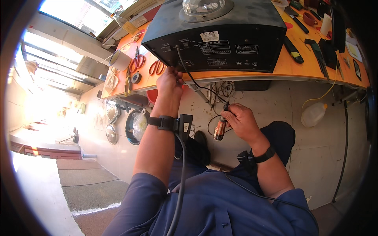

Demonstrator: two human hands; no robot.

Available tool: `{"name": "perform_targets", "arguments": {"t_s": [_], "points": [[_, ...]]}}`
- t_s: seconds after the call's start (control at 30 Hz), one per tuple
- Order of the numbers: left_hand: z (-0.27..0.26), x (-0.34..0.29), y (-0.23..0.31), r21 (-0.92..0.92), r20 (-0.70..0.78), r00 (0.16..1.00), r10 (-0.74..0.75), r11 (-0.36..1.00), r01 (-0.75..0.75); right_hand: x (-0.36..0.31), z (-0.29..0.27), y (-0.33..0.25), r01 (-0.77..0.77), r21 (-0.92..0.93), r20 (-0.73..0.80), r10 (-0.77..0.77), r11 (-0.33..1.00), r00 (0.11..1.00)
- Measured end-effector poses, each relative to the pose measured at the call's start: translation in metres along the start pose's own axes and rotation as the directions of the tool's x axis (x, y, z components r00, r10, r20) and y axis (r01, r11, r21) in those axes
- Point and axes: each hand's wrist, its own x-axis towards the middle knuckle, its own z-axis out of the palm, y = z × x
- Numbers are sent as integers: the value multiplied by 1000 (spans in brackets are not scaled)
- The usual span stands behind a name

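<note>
Left hand (169, 81) reaches up, arm nearly straight, grip pinched on the rear panel edge of the big black metal box-shaped device (214, 35), right where its black cable (189, 74) exits. Right hand (241, 122) lower, elbow bent, grip clamped on the orange-handled screwdriver (219, 129), tip up. Device sits on the orange wooden desk (307, 67); red scissors (138, 61) left of the upper grip. Pale concrete floor (327, 145) below.

Left hand (170, 82) touches the black box (214, 37) at its rear lower corner; right hand (241, 122) below it grips a screwdriver (220, 126).
</note>
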Motion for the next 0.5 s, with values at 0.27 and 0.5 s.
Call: {"name": "perform_targets", "arguments": {"t_s": [0.27, 0.5], "points": [[-2, -7, -2, 64, 33, 999, 6, 998, -8, -1, 1, 7, -8, 39, 92, 5, 999, 996], [-74, -94, -51, 495, 457, 852, -254, 869, -6, 4, 11, 6, -259, 311, 233, 191, 915, 954]]}}
